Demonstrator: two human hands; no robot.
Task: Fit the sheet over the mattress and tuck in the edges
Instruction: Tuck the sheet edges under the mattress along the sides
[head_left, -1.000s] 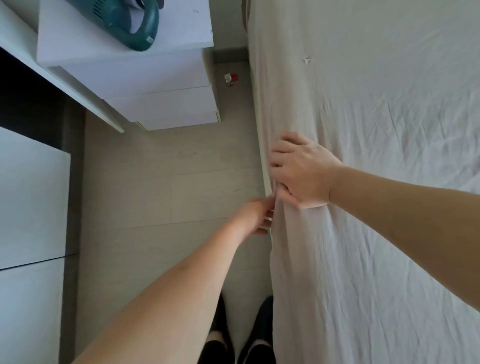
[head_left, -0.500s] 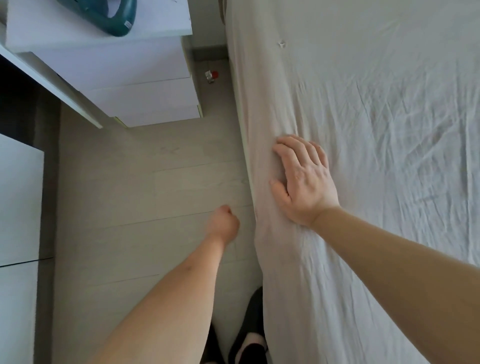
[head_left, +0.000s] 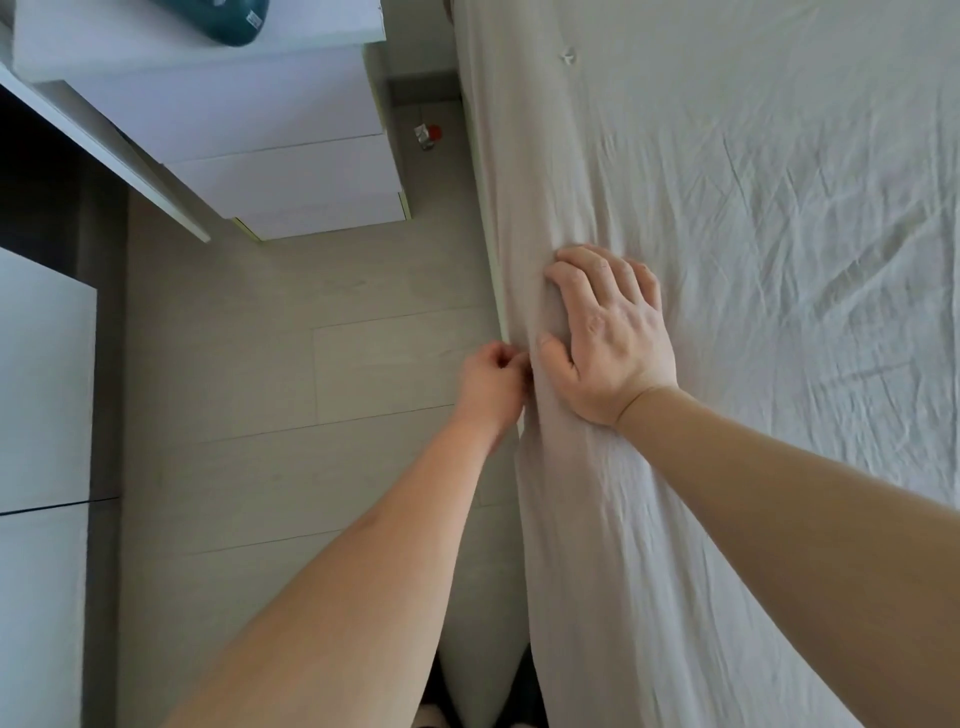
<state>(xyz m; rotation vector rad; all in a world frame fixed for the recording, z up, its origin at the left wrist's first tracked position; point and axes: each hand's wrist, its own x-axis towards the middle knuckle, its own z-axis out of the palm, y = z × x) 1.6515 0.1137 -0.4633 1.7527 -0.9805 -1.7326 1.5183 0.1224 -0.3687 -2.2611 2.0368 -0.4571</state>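
Drawers (head_left: 291, 171) flank sheet (head_left: 727, 260); right hand (head_left: 613, 332) flat, spread, left hand (head_left: 493, 384) pinching its edge.

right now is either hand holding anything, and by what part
The left hand is closed on the sheet at its side edge, down the mattress side. The right hand holds nothing; it lies flat on the sheet.

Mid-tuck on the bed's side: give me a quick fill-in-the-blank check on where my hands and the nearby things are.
1. The right hand lies palm down on the ____.
2. The left hand works at the mattress's side with its fingers ____.
3. The small red-tipped object lies on the ____ beside the white drawer unit.

Missing words: sheet; curled; floor
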